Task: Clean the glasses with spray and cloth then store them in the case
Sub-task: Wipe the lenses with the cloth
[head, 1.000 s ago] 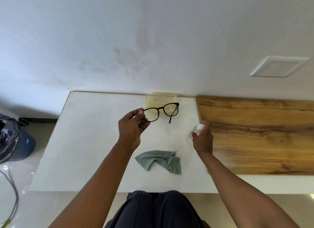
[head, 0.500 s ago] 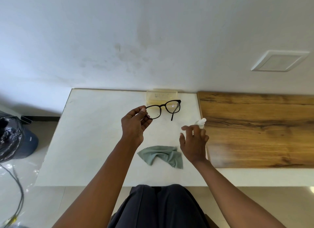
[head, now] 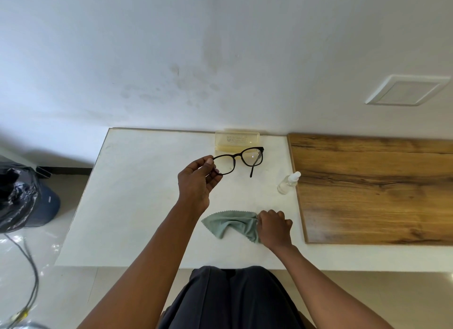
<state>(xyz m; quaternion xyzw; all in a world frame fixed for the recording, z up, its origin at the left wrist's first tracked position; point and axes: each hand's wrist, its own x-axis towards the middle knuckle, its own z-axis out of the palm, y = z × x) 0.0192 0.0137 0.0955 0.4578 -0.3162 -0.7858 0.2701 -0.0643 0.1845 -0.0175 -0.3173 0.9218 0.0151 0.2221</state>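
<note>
Clearly the glasses (head: 239, 160) are the delicate item: a thin black frame with clear lenses, light enough to hang from one corner, held up over the white bench (head: 137, 194) at the centre of the frame, just below the pale yellow case (head: 237, 140) that lies at the bench's far edge against the wall. The left hand (head: 197, 184) has them by the left end of the frame, thumb and fingertips pinching near the hinge — a sensible grip, since it keeps skin off the lenses, though a hold at one end leaves the rest free to swing, and the one visible temple arm hangs down loosely at the right lens. The lenses will likely be slick, so wiping them calls for support at the rim or bridge rather than pressure against an unsupported lens. The green cloth (head: 231, 224) lies crumpled on the bench at lower centre — soft, limp, nearly weightless — and the right hand (head: 274, 227) has its curled fingers closed on the cloth's right edge; any bunched fold would serve as a grip. The small clear spray bottle (head: 288, 183) stands by itself at centre right, beside the edge of the wooden board (head: 372, 189), touched by neither hand; it looks light and easy to tip.
</note>
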